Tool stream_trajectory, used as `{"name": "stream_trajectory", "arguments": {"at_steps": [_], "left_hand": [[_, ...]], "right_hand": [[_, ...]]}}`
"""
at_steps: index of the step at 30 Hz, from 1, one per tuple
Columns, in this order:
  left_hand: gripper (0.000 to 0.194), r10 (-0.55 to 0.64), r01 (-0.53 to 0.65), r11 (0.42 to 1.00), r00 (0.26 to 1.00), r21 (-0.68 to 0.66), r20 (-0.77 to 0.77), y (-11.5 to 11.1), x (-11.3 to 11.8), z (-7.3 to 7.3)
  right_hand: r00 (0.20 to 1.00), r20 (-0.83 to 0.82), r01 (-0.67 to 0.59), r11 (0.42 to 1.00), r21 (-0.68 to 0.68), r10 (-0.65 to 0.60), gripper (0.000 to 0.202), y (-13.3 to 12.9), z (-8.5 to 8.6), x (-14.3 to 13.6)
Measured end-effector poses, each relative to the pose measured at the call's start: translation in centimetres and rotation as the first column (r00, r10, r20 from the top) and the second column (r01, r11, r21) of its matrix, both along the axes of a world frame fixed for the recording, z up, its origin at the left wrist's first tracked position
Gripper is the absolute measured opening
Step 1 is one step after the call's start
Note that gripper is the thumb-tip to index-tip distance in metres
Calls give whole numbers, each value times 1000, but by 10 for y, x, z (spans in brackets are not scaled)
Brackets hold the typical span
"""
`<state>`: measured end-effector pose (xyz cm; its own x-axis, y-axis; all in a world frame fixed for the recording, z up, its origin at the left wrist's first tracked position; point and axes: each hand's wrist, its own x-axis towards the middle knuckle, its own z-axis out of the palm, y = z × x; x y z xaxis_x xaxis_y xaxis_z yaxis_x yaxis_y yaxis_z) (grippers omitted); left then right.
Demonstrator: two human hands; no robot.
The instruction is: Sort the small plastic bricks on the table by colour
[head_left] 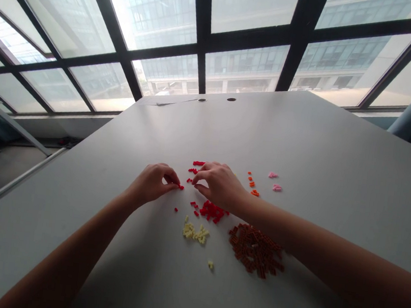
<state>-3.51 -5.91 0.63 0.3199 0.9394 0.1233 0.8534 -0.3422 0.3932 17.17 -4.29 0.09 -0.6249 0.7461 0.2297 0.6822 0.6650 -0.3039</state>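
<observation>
Nearest to me on the grey bench (339, 154) sits a lone cream piece (210, 264), and just beyond it the dark brown-red heap (256, 250), the largest pile, lying under my right forearm toward the near right. Left of that heap is the small cream pile (194, 232), gathered fairly tight. Farther in is the bright red cluster (212, 211), with a few loose red bits (194, 205) strewn just beside it.

Above those come my hands. My left hand (152, 182) has thumb and forefinger pinched nearly closed on one small red piece (181, 187), held low at the bench surface. My right hand (217, 182) is curled with fingertips drawn together and pointing at the same spot; whether it actually grips anything I cannot tell, since the fingers hide their own tips.

Beyond the hands lie more scattered red pieces (197, 163), then to the right a short line of orange pieces (252, 184) and two pink pieces (275, 181) well apart from the rest.

My judgement: the sorting by colour is well along, brown, cream, orange and pink each grouped, while the red ones are only partly gathered, with strays on both sides of my hands.

Farthest off, two round holes (216, 99) mark the far edge before the window. No writing or brand is readable anywhere.
</observation>
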Motion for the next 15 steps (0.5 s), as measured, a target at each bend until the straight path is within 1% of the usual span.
{"name": "stream_trajectory", "arguments": {"at_steps": [4, 10, 12, 15], "left_hand": [[14, -39, 40, 999, 999, -17, 35, 0, -1, 0], [14, -37, 38, 999, 998, -11, 45, 1, 1, -1], [12, -38, 39, 999, 998, -15, 48, 1, 3, -2], [10, -33, 34, 999, 998, -21, 57, 1, 5, -3]], "right_hand": [[1000, -19, 3, 1000, 13, -2, 16, 0, 2, 6], [998, -42, 44, 999, 11, -43, 14, 1, 8, 26], [998, -50, 42, 999, -16, -43, 13, -1, 9, 34], [998, -64, -14, 996, -87, 8, 14, -4, 8, 43]]}}
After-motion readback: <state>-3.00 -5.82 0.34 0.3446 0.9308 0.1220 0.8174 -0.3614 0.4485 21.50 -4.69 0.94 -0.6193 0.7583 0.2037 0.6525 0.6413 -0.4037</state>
